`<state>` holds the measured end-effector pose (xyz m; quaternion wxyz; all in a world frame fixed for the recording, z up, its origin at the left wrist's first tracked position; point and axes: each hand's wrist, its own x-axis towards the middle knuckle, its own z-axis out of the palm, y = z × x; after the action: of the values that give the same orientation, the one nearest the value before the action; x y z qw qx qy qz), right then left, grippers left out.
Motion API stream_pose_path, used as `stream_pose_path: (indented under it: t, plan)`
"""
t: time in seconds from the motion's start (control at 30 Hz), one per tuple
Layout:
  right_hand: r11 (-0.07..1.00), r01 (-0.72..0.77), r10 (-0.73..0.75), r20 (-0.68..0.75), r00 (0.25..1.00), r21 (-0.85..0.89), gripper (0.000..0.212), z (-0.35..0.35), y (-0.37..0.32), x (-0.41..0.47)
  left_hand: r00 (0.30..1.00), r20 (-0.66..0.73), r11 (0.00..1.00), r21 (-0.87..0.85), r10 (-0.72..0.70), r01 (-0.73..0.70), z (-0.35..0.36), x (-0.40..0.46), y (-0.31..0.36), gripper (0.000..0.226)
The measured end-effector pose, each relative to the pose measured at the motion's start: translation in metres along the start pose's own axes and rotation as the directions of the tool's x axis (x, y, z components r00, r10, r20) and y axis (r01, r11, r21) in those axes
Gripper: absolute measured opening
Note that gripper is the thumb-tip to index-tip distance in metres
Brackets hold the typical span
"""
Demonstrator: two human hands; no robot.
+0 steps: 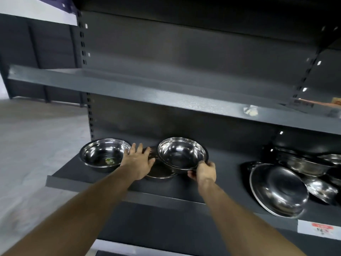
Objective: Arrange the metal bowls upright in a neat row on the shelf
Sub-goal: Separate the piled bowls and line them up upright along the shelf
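Head view
Lower shelf (184, 191): dark grey metal, carrying all the bowls; a white and red price tag (319, 229) sits on its front edge at the right.
Left bowl (103, 154): steel, upright near the shelf's left end, mouth facing up; a small green and white sticker (109, 160) lies at the bottom inside, otherwise nothing in it.
Held bowl (181, 156): steel, raised above the shelf, tipped so its mouth faces up and toward the camera; nothing inside.
Low bowl (160, 171): steel, on the shelf between the left bowl and the held bowl, partly under both the left hand and the held bowl; which way it faces cannot be told.
Right pile (302, 180): several steel bowls well apart to the right, lying jumbled and leaning on one another; the nearest large one (278, 189) is tilted, resting on its rim.
Left hand (138, 160): grip open, fingers spread flat, palm down over the low bowl, fingertips just beside the left bowl's rim.
Right hand (203, 171): grip closed on the near rim of the held bowl, thumb on top, fingers underneath.
Upper shelf (129, 89): same grey metal, bare on its left and middle; blurred small items at its far right, too unclear to name.
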<state>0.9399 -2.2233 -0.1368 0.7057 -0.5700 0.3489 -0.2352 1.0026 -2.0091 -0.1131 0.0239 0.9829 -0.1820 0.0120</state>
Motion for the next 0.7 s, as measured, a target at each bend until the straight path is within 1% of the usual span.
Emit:
stream_pose_path:
  t: [0.13, 0.27, 0.47, 0.7]
  plan:
    - [0.999, -0.04, 0.04, 0.089, 0.995, -0.004, 0.015, 0.034, 0.013, -0.012, 0.999, -0.016, 1.0, 0.007, -0.03, 0.03, 0.004, -0.01, -0.027, 0.065]
    - [0.998, -0.061, 0.064, 0.133, 0.989, -0.027, 0.018, 0.058, 0.021, -0.023, 0.999, -0.017, 0.999, -0.022, -0.047, 0.046, 0.006, -0.015, -0.05, 0.065]
    - [0.996, -0.074, 0.08, 0.119, 0.99, -0.051, 0.031, 0.073, 0.028, -0.032, 0.999, -0.036, 0.999, -0.021, -0.032, 0.031, 0.009, -0.017, -0.069, 0.064]
    - [0.997, -0.053, 0.057, 0.08, 0.995, -0.056, 0.021, 0.073, 0.031, -0.03, 1.0, -0.026, 0.998, -0.063, 0.013, -0.014, 0.011, -0.008, -0.073, 0.064]
